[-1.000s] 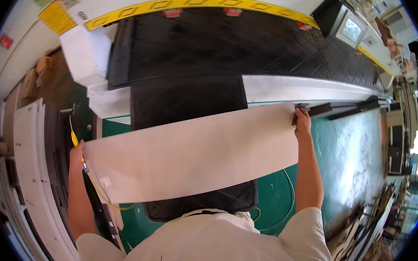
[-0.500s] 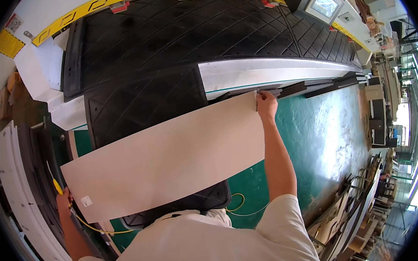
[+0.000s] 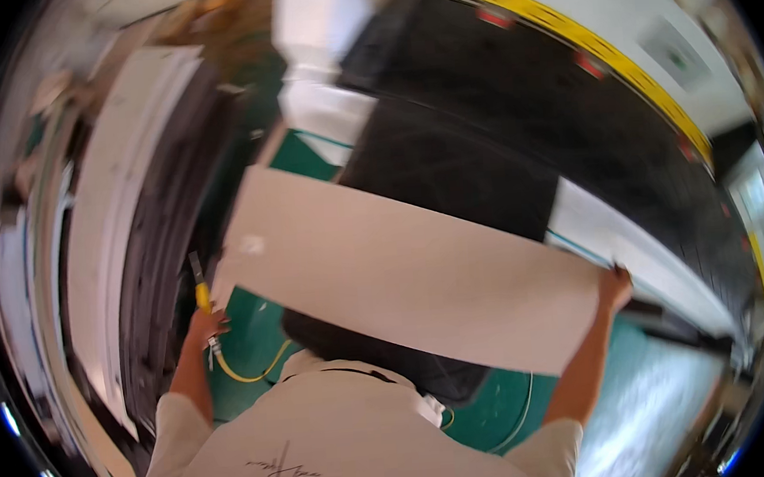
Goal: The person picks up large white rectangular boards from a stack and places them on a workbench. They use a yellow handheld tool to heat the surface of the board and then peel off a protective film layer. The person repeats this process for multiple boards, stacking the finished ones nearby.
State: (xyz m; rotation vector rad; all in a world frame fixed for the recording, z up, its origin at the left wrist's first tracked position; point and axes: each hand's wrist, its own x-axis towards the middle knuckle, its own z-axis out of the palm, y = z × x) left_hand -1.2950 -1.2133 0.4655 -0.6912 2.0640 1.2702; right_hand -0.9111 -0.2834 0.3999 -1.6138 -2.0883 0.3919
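The long pale board (image 3: 420,276) swings hard now: a moment back it lies level across the view, and here it tilts, its left end high and its right end dropped low toward the green floor (image 3: 625,416). The whole view has rolled with it, so the person seems to be turning away from the big black machine bed (image 3: 515,114), which has slid up and to the right. The board is clear of that bed, carried in the air in front of the white shirt (image 3: 343,445). The right hand (image 3: 616,286) stays clamped on the board's right end, fingers wrapped over the edge. The left hand (image 3: 208,324) sits at the lower left corner, closed around a yellow-handled tool (image 3: 199,287) with a yellow hose (image 3: 250,372) trailing down; whether it also pinches the board I cannot tell through the blur. To the left, pale stacked panels (image 3: 117,248) stand on edge, and the board's left end is coming round toward them.
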